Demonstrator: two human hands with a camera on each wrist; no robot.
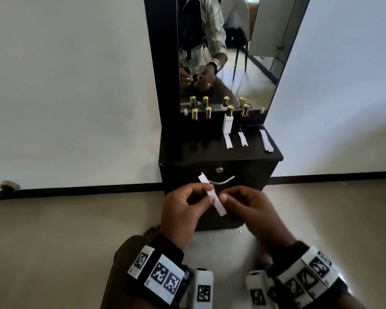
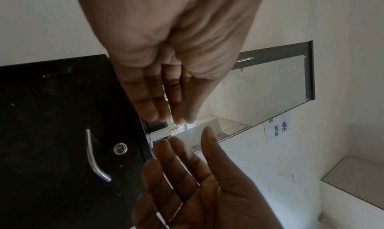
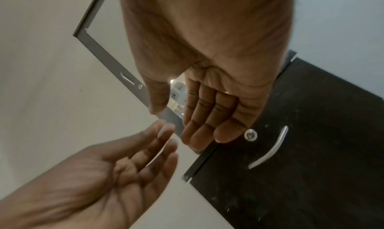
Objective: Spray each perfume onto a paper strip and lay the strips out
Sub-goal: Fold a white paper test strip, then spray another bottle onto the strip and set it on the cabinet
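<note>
The left hand (image 1: 183, 208) pinched a paper strip (image 1: 212, 195) in front of the counter (image 1: 218, 152); the right hand (image 1: 246, 206) pinched its lower end. Pulled unevenly, the thin strip might crease or tear. Four bottles (image 1: 228, 121) crowded behind, easily toppled when reaching.

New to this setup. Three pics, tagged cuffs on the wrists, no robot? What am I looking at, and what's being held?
No robot: a person works bare-handed, wearing a head camera and one camera on each wrist; the tagged cuffs carry those. The big picture is the head view; the other two look along each palm toward the fingers. In the head view the left hand pinches a paper strip, and the right hand meets it at the fingertips; its grip is unclear. Ahead stands a dark cabinet with a mirror. On top: four gold-capped perfume bottles, two laid-out strips and a spare stack.
</note>
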